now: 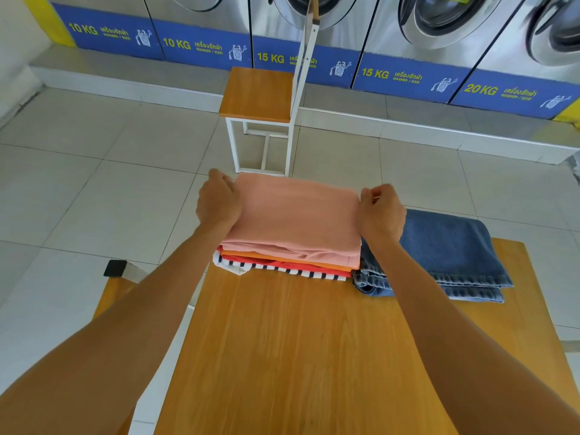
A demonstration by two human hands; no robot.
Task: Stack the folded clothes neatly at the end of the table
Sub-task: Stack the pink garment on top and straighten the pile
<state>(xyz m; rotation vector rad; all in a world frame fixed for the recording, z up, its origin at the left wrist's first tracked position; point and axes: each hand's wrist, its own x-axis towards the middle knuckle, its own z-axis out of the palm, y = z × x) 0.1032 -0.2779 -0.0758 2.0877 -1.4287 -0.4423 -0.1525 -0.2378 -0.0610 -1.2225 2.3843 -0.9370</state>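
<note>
Stack: pink garment (295,211) tops folded clothes (282,265) at far end of table (282,340), jeans (452,246) beside.
Left hand (219,205): fingers curled on left edge.
Right hand (381,213): fingers pinching right edge.
Axis: garment spans between hands, equally near.

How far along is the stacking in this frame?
Done: a stack at the table's far end, striped shirt lowest. In hand: both hands, left and right, squaring the pink top piece. Left: folded jeans lie beside it.
</note>
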